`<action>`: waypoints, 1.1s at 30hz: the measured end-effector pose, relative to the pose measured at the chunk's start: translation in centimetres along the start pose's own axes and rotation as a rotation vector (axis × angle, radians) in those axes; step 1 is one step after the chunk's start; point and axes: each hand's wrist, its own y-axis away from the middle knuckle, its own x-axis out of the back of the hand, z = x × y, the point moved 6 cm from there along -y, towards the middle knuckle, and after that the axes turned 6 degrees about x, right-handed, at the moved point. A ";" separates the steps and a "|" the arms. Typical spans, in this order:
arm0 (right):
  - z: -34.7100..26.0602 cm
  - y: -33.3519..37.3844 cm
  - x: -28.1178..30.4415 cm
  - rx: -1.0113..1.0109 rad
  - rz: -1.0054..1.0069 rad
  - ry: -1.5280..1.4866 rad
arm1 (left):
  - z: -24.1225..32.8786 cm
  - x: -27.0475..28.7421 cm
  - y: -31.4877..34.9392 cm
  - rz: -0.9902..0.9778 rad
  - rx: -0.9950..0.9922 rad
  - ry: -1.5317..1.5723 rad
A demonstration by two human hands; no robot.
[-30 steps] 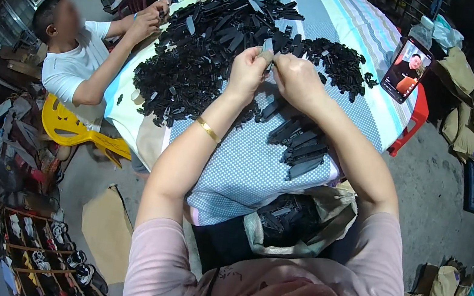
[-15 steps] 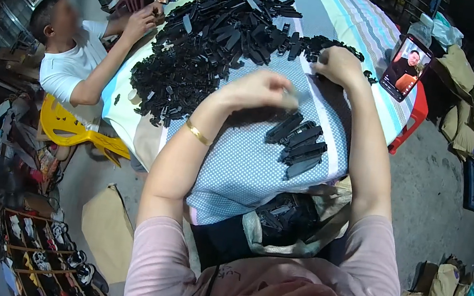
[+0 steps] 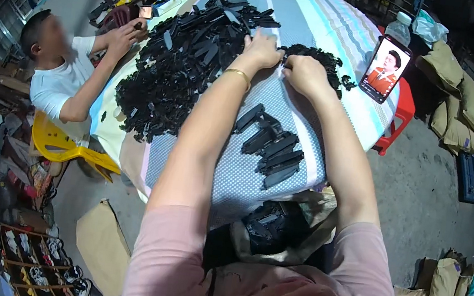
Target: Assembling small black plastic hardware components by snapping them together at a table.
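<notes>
Both my arms reach forward across the table. My left hand (image 3: 261,52) is at the right edge of a large heap of black plastic parts (image 3: 182,60), its fingers bent down and closed; what they hold is hidden. Close beside it, my right hand (image 3: 308,76) has its fingers curled together at the near left edge of a smaller heap of small black pieces (image 3: 330,64). Anything in that grip is too small to make out. Nearer to me, between my forearms, several long black plastic parts (image 3: 273,150) lie side by side in a slanting row on the cloth.
A phone (image 3: 387,69) stands propped against a clear bottle (image 3: 399,30) at the right. Across on the left, a person (image 3: 65,70) handles something small. An open bag of black parts (image 3: 268,223) lies below the table edge. A red stool (image 3: 399,120) stands at the right.
My left hand has moved forward from above the row of parts to the large heap's edge. My right hand has shifted slightly left. The whole view has also shifted a little.
</notes>
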 end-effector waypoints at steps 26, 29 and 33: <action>-5.4 1.0 2.1 0.257 0.277 -0.761 | -4.0 7.1 11.4 0.026 0.171 1.609; -6.4 1.2 2.2 0.366 0.395 -0.731 | -4.2 6.5 11.3 -0.096 0.123 1.787; -7.0 1.7 2.9 0.381 0.469 -0.539 | -3.1 6.0 11.7 -0.143 0.114 1.892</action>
